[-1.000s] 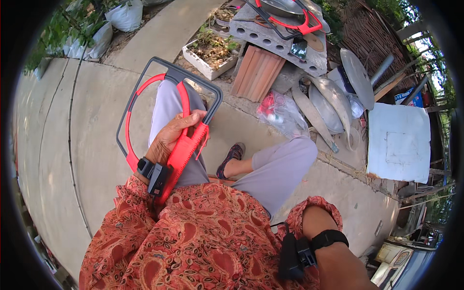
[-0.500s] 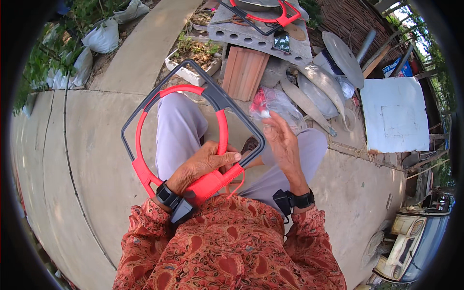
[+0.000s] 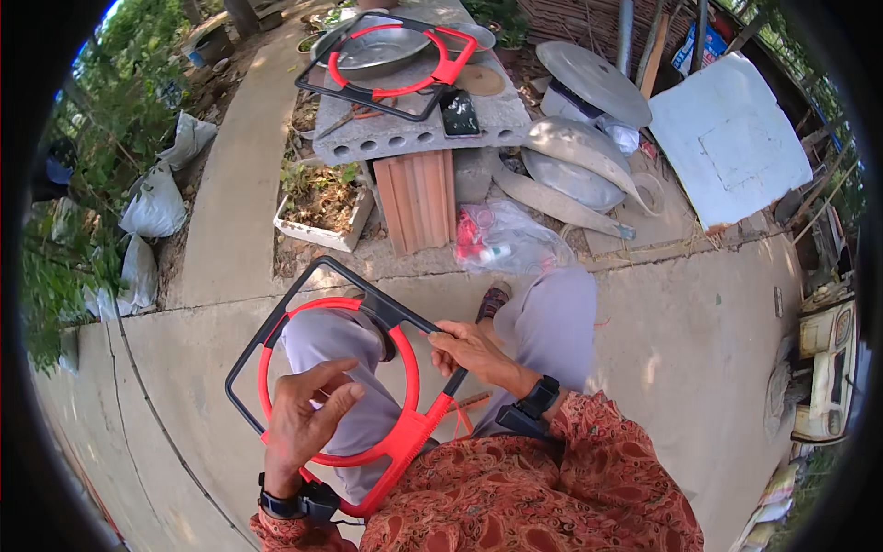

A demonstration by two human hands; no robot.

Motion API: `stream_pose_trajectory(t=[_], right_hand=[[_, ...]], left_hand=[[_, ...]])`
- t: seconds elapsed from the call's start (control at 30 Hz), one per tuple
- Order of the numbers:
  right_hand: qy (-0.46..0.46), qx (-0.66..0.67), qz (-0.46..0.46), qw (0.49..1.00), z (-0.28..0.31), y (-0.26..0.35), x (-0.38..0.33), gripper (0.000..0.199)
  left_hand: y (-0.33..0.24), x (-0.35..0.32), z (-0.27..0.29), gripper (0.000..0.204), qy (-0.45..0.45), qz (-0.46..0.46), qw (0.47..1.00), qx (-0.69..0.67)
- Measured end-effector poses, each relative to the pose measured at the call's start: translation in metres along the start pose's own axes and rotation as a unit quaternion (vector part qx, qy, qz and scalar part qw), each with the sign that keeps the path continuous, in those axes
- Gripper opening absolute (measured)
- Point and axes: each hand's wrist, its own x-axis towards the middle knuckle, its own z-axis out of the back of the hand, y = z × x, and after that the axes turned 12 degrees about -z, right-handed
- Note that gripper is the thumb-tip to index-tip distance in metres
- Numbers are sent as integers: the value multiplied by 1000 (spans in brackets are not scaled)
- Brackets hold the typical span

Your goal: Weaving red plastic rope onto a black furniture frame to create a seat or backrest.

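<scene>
A red and black plastic frame [image 3: 405, 340], a ring set inside a squarish outline, rests across my lap. My right hand [image 3: 474, 354] is closed around its black right corner. My left hand [image 3: 311, 412] is raised over the frame's left lower side, thumb and fingers apart and bent, holding nothing. A short red strip [image 3: 463, 419] shows beside the frame's lower right edge, close to my shirt. My left hand and wrist hide part of the frame's lower left side.
A second red and black frame [image 3: 448, 69] lies on the concrete slab [image 3: 497, 124] ahead, by a metal basin [image 3: 382, 51] and a phone [image 3: 459, 112]. Below are a ribbed clay tile [image 3: 416, 198], a planter box [image 3: 317, 232] and a clear plastic bag [image 3: 515, 241]. A white board [image 3: 736, 138] stands right.
My left hand has let go of the frame's red lower bar and lifted left. My right hand, open before, has taken hold of the right corner. The view has tilted toward the slab.
</scene>
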Motion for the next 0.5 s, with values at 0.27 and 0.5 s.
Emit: stream_pose_trajectory(t=[0.27, 0.5], right_hand=[[-167, -218, 178, 945, 5, -23, 24, 38], [-299, -313, 310, 846, 14, -2, -19, 27]], left_hand=[[-67, 24, 24, 22, 338, -452, 760, -322], [-42, 17, -9, 21, 356, -420, 737, -393]])
